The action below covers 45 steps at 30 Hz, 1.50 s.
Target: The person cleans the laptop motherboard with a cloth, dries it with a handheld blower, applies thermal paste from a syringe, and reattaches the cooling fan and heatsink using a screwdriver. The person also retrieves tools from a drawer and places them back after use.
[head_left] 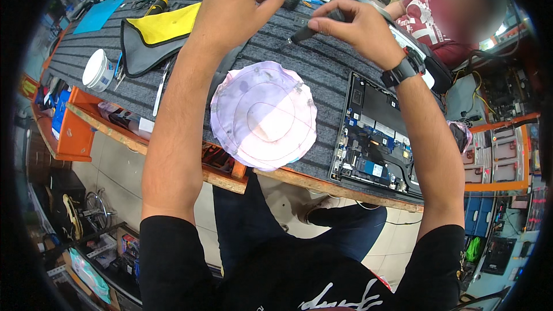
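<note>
My right hand is closed around a short dark screwdriver, its metal tip pointing left and down over the striped mat. My left hand reaches to the far side with curled fingers, beside a small dark round object. Whatever those fingers hold is hidden. A round quilted cloth pad, lilac and white, lies at the near edge between my forearms. An opened laptop base rests to the right, its boards and inner parts exposed, partly covered by my right forearm.
The grey striped mat covers the bench. On the left are a white tub, a yellow and grey cloth, metal tweezers and a blue sheet. A person sits at the far right, near a black case.
</note>
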### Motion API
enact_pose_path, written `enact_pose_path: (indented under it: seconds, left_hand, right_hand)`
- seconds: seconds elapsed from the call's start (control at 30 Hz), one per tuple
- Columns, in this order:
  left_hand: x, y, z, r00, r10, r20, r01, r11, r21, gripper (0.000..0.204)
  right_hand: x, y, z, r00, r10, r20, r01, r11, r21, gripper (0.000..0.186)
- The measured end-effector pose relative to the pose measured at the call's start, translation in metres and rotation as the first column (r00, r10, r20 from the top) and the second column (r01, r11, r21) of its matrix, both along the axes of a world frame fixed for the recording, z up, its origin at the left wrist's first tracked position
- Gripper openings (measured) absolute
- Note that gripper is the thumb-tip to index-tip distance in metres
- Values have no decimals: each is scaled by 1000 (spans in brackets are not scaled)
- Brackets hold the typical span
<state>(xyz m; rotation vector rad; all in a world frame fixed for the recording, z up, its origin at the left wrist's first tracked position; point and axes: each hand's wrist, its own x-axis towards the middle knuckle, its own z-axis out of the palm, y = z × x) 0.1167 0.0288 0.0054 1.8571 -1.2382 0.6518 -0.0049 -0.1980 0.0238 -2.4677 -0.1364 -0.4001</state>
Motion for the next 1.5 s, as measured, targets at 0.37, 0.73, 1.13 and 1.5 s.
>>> enact_pose_path:
  seconds: [0.37, 0.73, 1.13, 1.5]
  left_hand:
    - [2, 1, 0, 999, -19, 32, 19, 1000, 5, 25]
    - [1, 0, -1, 999, -2, 41, 1, 1000, 28, 24]
    - [7, -4, -11, 999, 31, 23, -33, 996, 86, 26]
    - [-26, -31, -24, 941, -209, -266, 285, 914, 288, 29]
  right_hand:
    - [33, -10, 27, 916, -277, 288, 315, 944, -94, 31]
    - [36, -10, 16, 915, -244, 320, 332, 908, -257, 33]
    - [22, -4, 30, 919, -252, 302, 311, 936, -167, 33]
    - [-65, 11, 68, 968, -240, 77, 228, 965, 130, 28]
